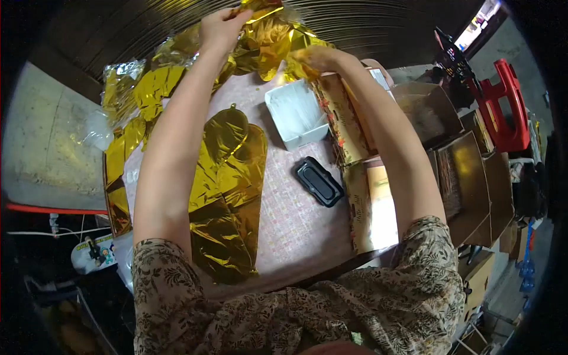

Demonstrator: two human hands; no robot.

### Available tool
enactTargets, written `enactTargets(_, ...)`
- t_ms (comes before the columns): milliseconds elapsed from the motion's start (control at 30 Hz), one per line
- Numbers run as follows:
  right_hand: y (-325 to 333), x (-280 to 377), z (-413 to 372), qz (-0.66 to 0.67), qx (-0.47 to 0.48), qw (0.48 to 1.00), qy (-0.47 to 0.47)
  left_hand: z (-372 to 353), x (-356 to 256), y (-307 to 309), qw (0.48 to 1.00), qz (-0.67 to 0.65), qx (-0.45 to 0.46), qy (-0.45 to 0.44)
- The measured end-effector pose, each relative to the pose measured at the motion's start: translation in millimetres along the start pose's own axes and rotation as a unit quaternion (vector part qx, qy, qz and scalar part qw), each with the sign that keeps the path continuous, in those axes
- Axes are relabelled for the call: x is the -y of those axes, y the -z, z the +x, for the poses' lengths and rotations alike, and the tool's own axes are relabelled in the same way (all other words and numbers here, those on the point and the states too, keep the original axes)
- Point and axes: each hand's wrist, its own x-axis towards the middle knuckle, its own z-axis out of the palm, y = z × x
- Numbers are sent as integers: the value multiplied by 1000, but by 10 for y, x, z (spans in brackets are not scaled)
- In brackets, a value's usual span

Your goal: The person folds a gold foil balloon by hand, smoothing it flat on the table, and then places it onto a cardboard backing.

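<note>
At the far end of the table my left hand (223, 31) is closed in a pinch on a piece of gold foil (263, 13), raised above the pile. My right hand (319, 58) reaches in from the other side, blurred by motion, its fingers closed around crumpled gold foil (300, 70) that blurs with it. Nearer me, a deflated gold foil balloon (228, 177) lies flat and creased, with a small tab at its top, partly behind my left forearm. More gold foil balloons (157, 89) are heaped along the far left edge.
A white open box (297, 115) and a black plastic tray (318, 181) sit on the patterned tablecloth (290, 231). Printed cartons (341, 121) line the right edge. Beyond them stand open cardboard boxes (467, 183) and a red plastic-handled object (506, 112). Dark corrugated sheeting (361, 29) closes the back.
</note>
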Motion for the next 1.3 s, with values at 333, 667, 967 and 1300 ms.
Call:
enactTargets(333,-234,190,471,46,-19,995,-87,709,83,2927,961,-36,-274,-25)
enactTargets(667,187,821,430,122,50,988,-81,-137,-870,3911,970,-156,-174,-61)
enactTargets(967,1133,4148,-489,511,-93,850,86,-1331,-1320,2760,966,61,-210,-140)
enactTargets(1300,1331,4463,-943,478,-115,850,192,-2599,-1486,2763,979,-132,-12,-158)
